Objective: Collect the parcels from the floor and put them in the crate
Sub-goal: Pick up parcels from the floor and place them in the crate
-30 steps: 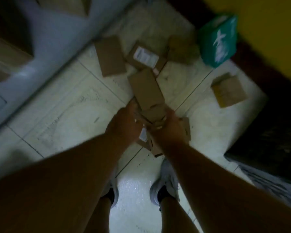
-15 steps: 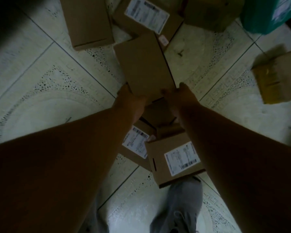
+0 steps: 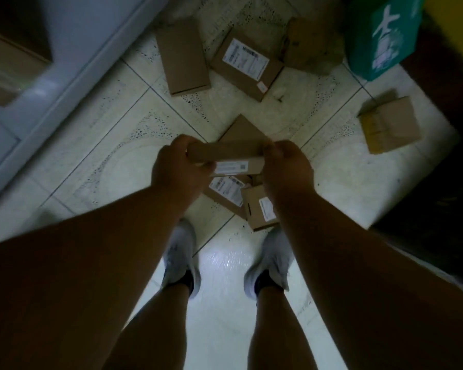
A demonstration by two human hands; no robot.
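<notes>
Two hands hold a flat parcel [image 3: 226, 153] above the tiled floor [image 3: 96, 145], edge toward the camera, a white label on its near face. The left hand [image 3: 178, 169] is clamped on its left end, the right hand [image 3: 285, 169] on its right end, each grip closed around the cardboard. Under the held parcel a plain box [image 3: 242, 129] lies on the floor, partly hidden. Just near of the hands lie two labelled boxes [image 3: 259, 209], overlapping, close to the right shoe [image 3: 271, 259]; the left shoe [image 3: 181, 257] stands beside it. Farther off, a long plain box [image 3: 183, 56] lies at centre left, a big labelled box [image 3: 247, 68] just right of it, and a crumpled brown parcel [image 3: 313, 46] beyond that. A teal box [image 3: 382, 36] stands at the far right. A taped box [image 3: 389, 124] sits alone at right, well apart from the rest. A pale door frame [image 3: 72, 65] runs along the left. No crate can be made out.
</notes>
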